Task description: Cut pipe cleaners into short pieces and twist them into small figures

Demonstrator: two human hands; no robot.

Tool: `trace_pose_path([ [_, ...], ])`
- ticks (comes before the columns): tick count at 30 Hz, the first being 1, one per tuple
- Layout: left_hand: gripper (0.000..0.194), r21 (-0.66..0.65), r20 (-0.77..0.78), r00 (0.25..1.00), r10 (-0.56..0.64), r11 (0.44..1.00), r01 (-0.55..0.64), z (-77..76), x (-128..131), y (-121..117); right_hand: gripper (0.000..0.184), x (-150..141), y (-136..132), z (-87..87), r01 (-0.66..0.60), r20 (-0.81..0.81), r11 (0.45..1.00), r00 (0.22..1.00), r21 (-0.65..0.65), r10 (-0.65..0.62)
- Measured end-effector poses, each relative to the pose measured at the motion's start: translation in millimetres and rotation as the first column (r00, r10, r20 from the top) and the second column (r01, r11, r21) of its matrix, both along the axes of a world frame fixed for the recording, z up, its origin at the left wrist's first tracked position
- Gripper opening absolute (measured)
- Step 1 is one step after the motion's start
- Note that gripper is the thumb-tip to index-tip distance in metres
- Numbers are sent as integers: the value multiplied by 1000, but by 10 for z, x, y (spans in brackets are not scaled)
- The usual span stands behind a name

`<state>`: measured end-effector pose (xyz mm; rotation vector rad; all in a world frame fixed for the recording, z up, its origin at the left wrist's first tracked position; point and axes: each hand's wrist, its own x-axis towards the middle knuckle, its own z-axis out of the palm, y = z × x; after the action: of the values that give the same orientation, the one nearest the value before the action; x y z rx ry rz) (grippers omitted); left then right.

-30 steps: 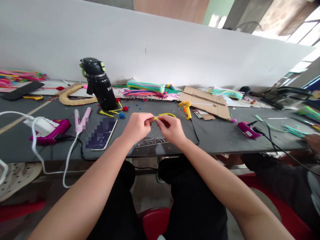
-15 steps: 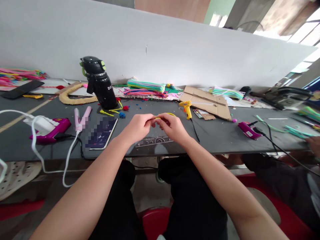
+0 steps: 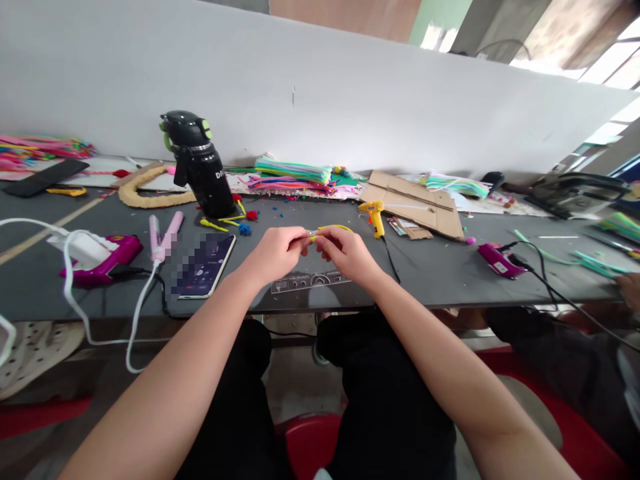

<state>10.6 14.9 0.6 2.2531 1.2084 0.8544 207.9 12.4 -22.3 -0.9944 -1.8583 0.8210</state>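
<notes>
Over the front of the grey table, my left hand and my right hand meet at the fingertips. Both are closed in a pinch on a yellow pipe cleaner. Part of its length shows behind my right knuckles; the fingers hide the rest. Left of my hands lie short yellow twisted stems with a red pompom and a blue pompom. A yellow glue gun stands beyond my right hand, its black cord trailing forward.
A black bottle and a phone are on the left, near a pink hair straightener and purple power strip. Cardboard and pipe cleaner bundles lie behind. Another purple power strip sits right, near another person's hand.
My fingertips have shifted slightly, and more of the yellow pipe cleaner shows between them. Both hands otherwise stay in almost the same place.
</notes>
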Motion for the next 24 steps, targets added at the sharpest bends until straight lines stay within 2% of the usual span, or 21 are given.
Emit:
trace_pose_path([
  [6, 23, 31, -10, 1000, -15, 999, 15, -26, -8, 14, 28, -12, 14, -16, -6, -39, 1000, 999, -30, 5],
  [24, 25, 72, -5, 1000, -18, 997, 18, -55, -7, 22, 25, -85, 2, -58, 123, -3, 990, 992, 72, -123],
])
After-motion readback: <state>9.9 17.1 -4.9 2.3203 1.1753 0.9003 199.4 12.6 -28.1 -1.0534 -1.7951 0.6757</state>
